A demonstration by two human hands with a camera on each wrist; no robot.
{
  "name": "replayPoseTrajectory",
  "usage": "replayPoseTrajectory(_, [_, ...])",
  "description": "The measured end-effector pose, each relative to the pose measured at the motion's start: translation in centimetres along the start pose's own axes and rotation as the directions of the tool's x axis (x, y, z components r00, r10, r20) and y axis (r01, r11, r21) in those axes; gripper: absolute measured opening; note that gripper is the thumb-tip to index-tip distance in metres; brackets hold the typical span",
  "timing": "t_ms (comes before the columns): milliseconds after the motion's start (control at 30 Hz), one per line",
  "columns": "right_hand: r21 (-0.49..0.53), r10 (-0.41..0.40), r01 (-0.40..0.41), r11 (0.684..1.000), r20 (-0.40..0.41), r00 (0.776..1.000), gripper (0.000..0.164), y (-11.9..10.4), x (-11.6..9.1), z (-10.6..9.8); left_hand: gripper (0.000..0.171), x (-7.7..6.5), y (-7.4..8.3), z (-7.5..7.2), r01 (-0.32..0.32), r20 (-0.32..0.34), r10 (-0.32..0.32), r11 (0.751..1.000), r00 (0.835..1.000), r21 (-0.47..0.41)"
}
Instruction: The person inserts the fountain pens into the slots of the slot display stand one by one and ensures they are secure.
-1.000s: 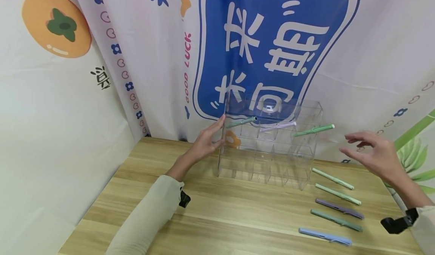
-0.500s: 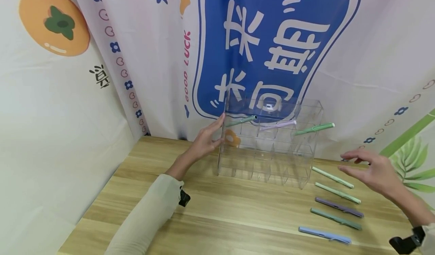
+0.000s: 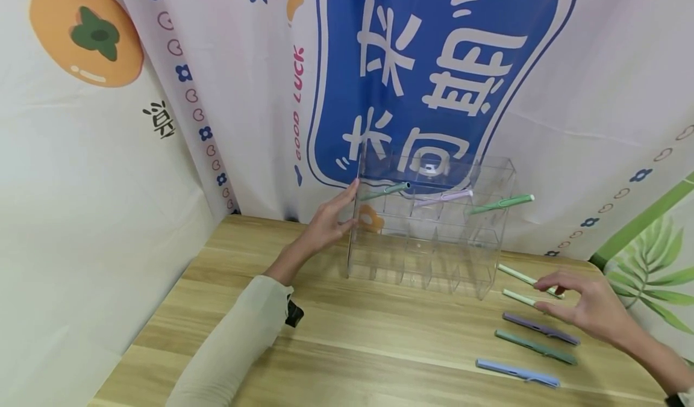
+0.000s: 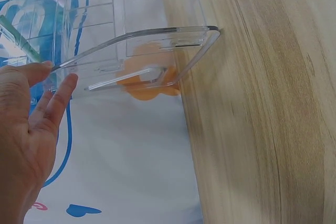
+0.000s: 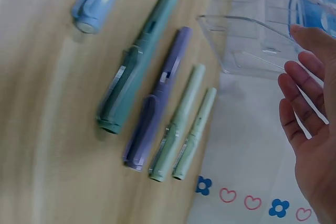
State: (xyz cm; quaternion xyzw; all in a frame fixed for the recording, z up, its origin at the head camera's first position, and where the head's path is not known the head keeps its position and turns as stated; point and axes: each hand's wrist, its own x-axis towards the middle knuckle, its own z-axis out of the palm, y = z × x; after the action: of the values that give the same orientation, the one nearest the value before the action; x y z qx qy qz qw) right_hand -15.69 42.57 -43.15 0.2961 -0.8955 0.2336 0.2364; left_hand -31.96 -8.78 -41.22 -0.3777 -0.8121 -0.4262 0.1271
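My left hand [image 3: 325, 223] grips the left side panel of a clear pen rack [image 3: 428, 268], thumb and fingertips at its edge. The left wrist view shows that hand [image 4: 31, 108] at the panel's front edge. Slanting in the rack's upper tier are a dark green pen [image 3: 387, 191], a lilac pen [image 3: 444, 198] and a bright green pen [image 3: 503, 203]. My right hand [image 3: 588, 307], thumb and fingers apart, hovers over two pale green pens [image 3: 517, 297], hiding part of them. In the right wrist view its fingers [image 5: 296, 114] hold nothing.
Nearer on the wooden table [image 3: 347, 359] lie a purple pen [image 3: 541, 329], a muted green pen [image 3: 535, 347] and a light blue pen [image 3: 517, 372], roughly parallel. A printed cloth [image 3: 260, 154] hangs right behind the rack.
My right hand has come down and slightly left, from beside the rack to over the pale green pens. My left hand stays at the rack's side, and the pens have not moved.
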Motion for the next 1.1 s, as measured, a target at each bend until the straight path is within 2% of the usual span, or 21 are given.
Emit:
replayPoseTrajectory(100, [0.021, -0.027, 0.027, 0.999, 0.012, 1.000, 0.058, -0.2, -0.7, 0.5, 0.092, 0.0, 0.0, 0.1, -0.007, 0.000, 0.007, 1.000, 1.000, 0.014])
replayPoseTrajectory(267, [0.120, -0.043, 0.036, 0.992, 0.050, 0.998, 0.060, -0.4, -1.8, 1.4, 0.090, 0.1, -0.1, 0.0, 0.001, -0.002, -0.001, 1.000, 1.000, 0.021])
replayPoseTrajectory(500, [0.235, -0.007, -0.032, 0.971, 0.159, 0.987, 0.055, -0.9, -3.7, 2.6, 0.089, 0.0, -0.1, 0.0, -0.007, -0.006, 0.007, 1.000, 1.000, 0.002])
replayPoseTrajectory(600, [0.255, -0.001, -0.050, 0.966, 0.196, 0.981, 0.050, -1.0, -4.4, 2.9, 0.090, 0.1, 0.0, 0.1, -0.008, -0.009, 0.008, 1.000, 1.000, -0.002])
replayPoseTrajectory(900, [0.374, -0.085, -0.015, 0.927, 0.249, 0.965, 0.048, -0.9, -5.9, 3.8, 0.092, 0.0, 0.2, 0.1, 0.007, -0.009, -0.007, 1.000, 1.000, 0.016])
replayPoseTrajectory(1100, [0.427, -0.061, -0.092, 0.900, 0.332, 0.941, 0.036, -0.9, -6.6, 4.0, 0.093, 0.0, 0.2, 0.0, 0.009, -0.007, -0.009, 1.000, 1.000, 0.019])
